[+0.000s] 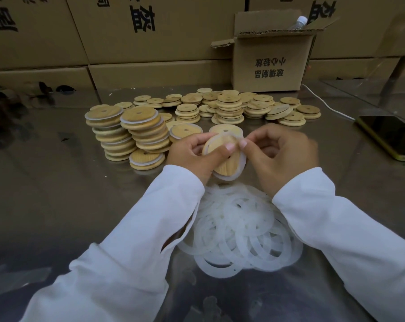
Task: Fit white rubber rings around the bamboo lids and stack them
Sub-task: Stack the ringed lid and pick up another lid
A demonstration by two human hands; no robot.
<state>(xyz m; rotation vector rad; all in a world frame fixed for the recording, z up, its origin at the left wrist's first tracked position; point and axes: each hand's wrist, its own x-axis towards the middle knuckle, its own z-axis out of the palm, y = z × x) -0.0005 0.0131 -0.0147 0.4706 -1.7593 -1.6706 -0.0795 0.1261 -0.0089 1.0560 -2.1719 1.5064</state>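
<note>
Above the ring pile, left hand grips lid; right hand fingers pinch ring (half seated). Work it round evenly, no twists.

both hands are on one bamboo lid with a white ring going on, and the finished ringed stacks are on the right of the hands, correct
Wrong side: in the head view the ringed stacks stand left of the hands, not right. The left hand does hold one bamboo lid while the right hand pinches the white ring onto it.
</note>
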